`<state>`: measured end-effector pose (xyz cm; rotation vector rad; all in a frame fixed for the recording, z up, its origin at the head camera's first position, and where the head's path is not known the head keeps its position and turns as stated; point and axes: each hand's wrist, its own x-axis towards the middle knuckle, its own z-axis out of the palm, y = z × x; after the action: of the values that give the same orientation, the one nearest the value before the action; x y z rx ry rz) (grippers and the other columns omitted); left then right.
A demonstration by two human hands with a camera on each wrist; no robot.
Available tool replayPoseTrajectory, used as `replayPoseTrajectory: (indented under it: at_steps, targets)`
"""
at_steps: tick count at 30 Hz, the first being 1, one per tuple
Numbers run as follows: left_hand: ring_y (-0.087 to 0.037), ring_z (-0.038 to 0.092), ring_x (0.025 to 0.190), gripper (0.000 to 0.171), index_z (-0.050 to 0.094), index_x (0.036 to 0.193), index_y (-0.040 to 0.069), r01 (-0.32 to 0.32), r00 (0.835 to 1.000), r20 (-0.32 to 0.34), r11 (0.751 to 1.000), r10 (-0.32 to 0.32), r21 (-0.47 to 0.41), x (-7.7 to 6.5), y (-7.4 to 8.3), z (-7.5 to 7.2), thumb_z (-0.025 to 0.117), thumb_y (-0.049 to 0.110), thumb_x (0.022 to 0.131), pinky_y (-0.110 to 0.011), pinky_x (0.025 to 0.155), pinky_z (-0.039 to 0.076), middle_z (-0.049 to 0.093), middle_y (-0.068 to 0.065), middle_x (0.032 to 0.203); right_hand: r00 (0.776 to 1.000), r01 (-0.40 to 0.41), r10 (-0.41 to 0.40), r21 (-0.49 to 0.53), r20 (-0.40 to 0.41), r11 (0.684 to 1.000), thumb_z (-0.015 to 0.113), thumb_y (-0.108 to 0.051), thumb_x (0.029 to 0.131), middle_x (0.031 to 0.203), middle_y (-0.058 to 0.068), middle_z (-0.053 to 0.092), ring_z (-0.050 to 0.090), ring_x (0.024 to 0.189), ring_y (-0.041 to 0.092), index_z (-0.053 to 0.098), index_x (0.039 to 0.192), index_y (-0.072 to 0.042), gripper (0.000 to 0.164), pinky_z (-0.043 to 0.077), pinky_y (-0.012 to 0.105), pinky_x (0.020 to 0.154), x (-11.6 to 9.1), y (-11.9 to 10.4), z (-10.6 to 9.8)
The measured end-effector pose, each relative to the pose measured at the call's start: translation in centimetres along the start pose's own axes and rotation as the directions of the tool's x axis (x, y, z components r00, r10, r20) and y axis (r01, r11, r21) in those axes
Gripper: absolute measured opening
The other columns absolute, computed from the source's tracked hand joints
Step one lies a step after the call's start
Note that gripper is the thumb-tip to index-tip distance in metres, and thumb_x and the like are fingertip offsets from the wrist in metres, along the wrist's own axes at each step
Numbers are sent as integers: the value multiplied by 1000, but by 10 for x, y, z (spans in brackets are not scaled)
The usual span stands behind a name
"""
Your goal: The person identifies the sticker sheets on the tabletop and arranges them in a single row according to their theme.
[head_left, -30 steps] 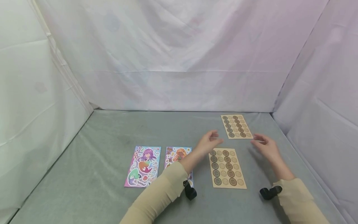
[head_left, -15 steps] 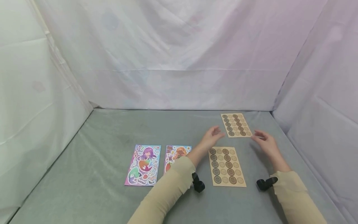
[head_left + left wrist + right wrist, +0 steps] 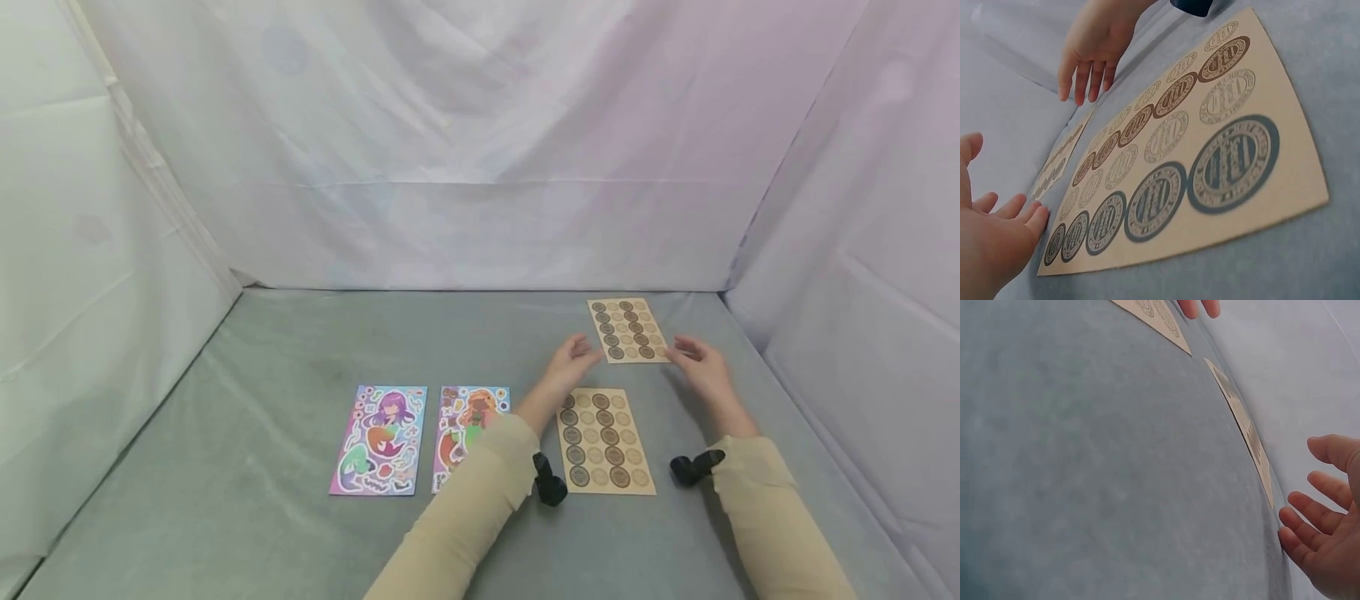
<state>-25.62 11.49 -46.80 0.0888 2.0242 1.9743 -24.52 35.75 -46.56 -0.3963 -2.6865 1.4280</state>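
Observation:
A tan sheet of round seal stickers lies flat toward the back right of the table, in brown and pale columns. At its near left corner is my left hand, and by its near right corner my right hand. Neither hand holds anything; fingers are loosely bent. Whether the thumbs touch the sheet I cannot tell. A second tan sticker sheet lies nearer me, large in the left wrist view, where my left hand is beside its far end. The right wrist view shows my right hand with fingers spread.
Two colourful mermaid sticker sheets lie side by side left of the tan ones; my left sleeve covers part of the right one. White cloth walls enclose the grey table at the back and sides.
Both hands stay around the near corners of the far tan sheet, having shifted slightly forward. The right hand has come a bit closer to its corner. The sheets lie as before; the view shifts slightly.

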Motion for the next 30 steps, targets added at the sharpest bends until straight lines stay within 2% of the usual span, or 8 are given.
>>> replayPoseTrajectory:
  at_steps: [7, 13, 21, 30]
  targets:
    - [-19, 49, 124, 68, 43, 144, 17, 1, 1000, -9, 999, -2, -37, 3, 5, 14, 68, 41, 85, -39, 103, 38, 54, 1, 135, 999, -10, 10, 4, -32, 1000, 54, -26, 97, 143, 28, 38, 36, 130, 44, 35, 145, 3, 59, 34, 55, 103, 6, 2, -1]
    - [-19, 47, 126, 69, 43, 144, 18, -8, 1000, -9, 999, 7, -48, 5, 8, 20, 69, 42, 85, -38, 104, 38, 52, -1, 136, 998, -41, 42, 17, -38, 999, 52, -30, 98, 145, 25, 38, 36, 131, 42, 33, 147, 0, 60, 35, 54, 103, 11, 2, -1]
    - [-19, 45, 128, 72, 39, 146, 17, -13, 1000, 10, 1000, 13, -27, 6, 8, 24, 66, 44, 86, -37, 105, 36, 50, -2, 140, 998, -47, 49, 55, -38, 997, 51, -29, 98, 142, 27, 41, 39, 129, 40, 32, 147, 1, 60, 35, 51, 104, 18, 6, 1]
    - [-21, 41, 132, 75, 35, 149, 18, 13, 999, 38, 994, -9, -108, 9, 3, 23, 69, 38, 85, -40, 107, 34, 45, -4, 144, 998, -32, 38, 115, -48, 993, 53, -21, 98, 139, 27, 44, 39, 130, 38, 33, 145, 4, 58, 32, 49, 106, 18, 7, 10]
